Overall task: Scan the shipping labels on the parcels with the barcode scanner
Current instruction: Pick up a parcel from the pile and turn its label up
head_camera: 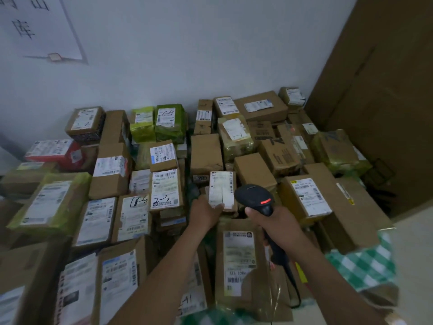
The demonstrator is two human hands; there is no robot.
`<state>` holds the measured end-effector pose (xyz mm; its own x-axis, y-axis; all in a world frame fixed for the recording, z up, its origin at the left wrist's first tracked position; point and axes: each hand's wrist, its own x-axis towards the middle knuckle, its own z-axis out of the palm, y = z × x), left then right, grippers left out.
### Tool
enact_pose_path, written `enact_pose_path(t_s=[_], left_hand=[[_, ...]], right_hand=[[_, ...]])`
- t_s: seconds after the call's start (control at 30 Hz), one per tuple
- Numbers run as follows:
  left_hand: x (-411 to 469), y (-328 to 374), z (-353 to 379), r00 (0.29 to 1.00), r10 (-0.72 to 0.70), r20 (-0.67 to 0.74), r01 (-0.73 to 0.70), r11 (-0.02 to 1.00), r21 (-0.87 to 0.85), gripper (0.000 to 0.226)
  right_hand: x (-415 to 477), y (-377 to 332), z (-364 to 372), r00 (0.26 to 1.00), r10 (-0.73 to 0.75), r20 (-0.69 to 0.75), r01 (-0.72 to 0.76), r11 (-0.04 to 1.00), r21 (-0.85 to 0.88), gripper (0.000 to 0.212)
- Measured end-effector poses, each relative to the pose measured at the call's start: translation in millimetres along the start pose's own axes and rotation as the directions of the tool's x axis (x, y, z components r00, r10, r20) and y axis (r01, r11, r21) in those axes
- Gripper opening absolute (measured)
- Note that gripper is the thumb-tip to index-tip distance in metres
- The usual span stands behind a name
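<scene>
My left hand grips the near end of a small brown parcel, holding it tilted up so its white shipping label faces me. Just right of it, my right hand is wrapped around the handle of a black barcode scanner. The scanner's head points at the parcel's right edge and a red light glows on its top. Its cable runs down past my right forearm. Many more labelled cardboard parcels lie packed together all around.
Parcels cover the floor up to a white wall. Green-wrapped boxes stand at the back. A tall cardboard sheet leans at the right. A green checked cloth lies at the lower right. A long taped parcel lies between my forearms.
</scene>
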<state>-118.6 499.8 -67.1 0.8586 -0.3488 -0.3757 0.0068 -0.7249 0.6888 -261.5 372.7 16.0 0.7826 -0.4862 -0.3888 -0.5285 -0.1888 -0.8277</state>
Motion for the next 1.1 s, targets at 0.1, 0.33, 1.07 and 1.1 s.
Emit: enact_pose_path(t_s=[0.1,0.33,1.07,1.1], left_hand=[[-36,-8,-7,0.993,0.083,-0.087,-0.085,0.996,-0.022,0.004],[-116,-96,20,0.960,0.004,-0.279,-0.012,1.000,-0.026,0.016],[-182,-126,96,0.853,-0.314,-0.417,0.375,0.924,0.072,0.136],[-185,-126,97,0.858,-0.306,-0.413,0.348,0.937,0.029,0.136]], right_hand=[[-17,-6,7,0.999,-0.021,0.045,0.021,1.000,-0.010,0.030],[-63,8,30,0.987,-0.031,0.158,0.022,0.998,0.063,0.024],[-106,91,34,0.996,-0.070,0.054,0.079,0.982,-0.171,0.035],[-109,91,33,0.995,-0.078,0.063,0.088,0.982,-0.165,0.034]])
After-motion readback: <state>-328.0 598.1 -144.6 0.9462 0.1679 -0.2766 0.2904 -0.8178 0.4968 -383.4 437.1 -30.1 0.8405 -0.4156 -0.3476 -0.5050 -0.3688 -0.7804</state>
